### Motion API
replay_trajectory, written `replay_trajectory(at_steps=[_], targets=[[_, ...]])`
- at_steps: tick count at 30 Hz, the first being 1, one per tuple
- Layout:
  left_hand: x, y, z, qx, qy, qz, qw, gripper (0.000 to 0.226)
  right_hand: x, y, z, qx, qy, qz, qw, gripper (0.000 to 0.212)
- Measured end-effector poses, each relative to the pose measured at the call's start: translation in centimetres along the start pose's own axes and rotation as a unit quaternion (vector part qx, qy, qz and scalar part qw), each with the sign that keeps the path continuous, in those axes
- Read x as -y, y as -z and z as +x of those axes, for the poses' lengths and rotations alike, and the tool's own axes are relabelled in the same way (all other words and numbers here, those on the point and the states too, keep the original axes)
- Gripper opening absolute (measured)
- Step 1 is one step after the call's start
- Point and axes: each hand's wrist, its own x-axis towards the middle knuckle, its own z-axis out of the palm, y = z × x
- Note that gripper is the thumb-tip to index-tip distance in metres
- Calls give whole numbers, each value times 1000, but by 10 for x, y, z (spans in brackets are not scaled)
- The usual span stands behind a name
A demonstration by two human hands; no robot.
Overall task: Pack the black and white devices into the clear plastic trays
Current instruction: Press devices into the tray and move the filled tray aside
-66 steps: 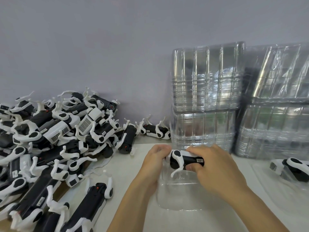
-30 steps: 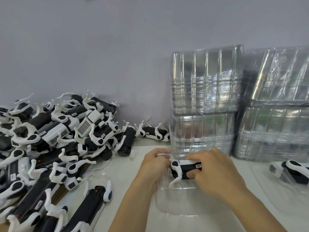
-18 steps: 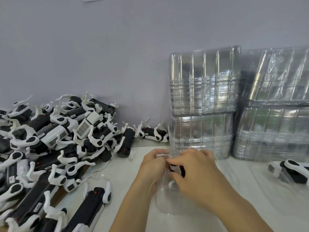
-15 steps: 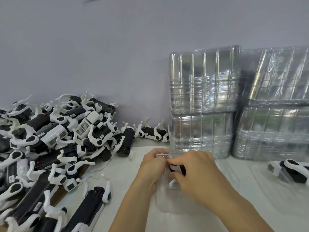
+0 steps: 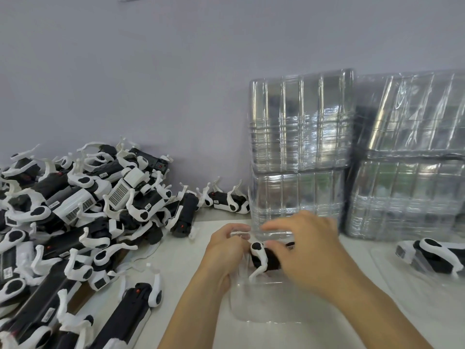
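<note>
Head view: seating step in hand. Your right hand (image 5: 308,250) pinches the device (image 5: 264,258) at its black body; your left hand (image 5: 226,250) grips the clear tray (image 5: 266,311) wall beside it. Next, press the device down under your grip until it seats, I judge

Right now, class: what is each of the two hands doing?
Left hand: fingers curled on the far edge of the clear tray.
Right hand: gripping the black and white device over the tray.
</note>
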Motion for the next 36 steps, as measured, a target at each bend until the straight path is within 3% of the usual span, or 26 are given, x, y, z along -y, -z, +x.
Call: replay_trajectory(at_steps=[3, 9, 16, 36], targets=[[-2, 0, -1, -2, 2, 4, 1000, 39, -26, 21, 3, -1, -72, 40, 997, 16], [-2, -1, -2, 0, 3, -14, 1000, 38, -44, 33, -1, 114, -128, 80, 982, 35], [-4, -2, -5, 1, 5, -9, 1000, 37, -45, 23, 1, 60, -128, 67, 988, 18], [-5, -3, -8, -7, 6, 13, 1000, 36, -47, 18, -1, 61, -161, -9, 985, 10]])
